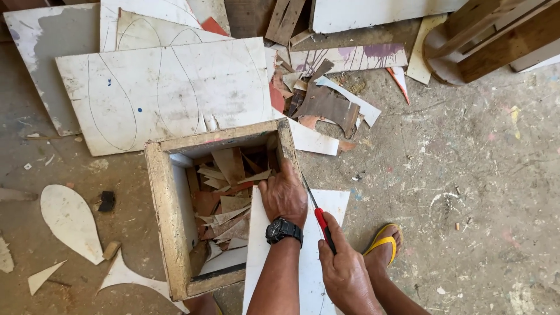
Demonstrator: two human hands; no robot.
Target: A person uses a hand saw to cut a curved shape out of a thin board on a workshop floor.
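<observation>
Presently, the red-handled utility knife (pixel 319 220) lies along the white sheet (pixel 332 204), blade pointing up-left toward the wooden box (pixel 169 216). The right hand (pixel 345 274) is clenched around its handle. The left hand (pixel 284 195), fingers spread flat, presses the sheet at the box rim; scrap offcuts (pixel 224 204) fill the box.
</observation>
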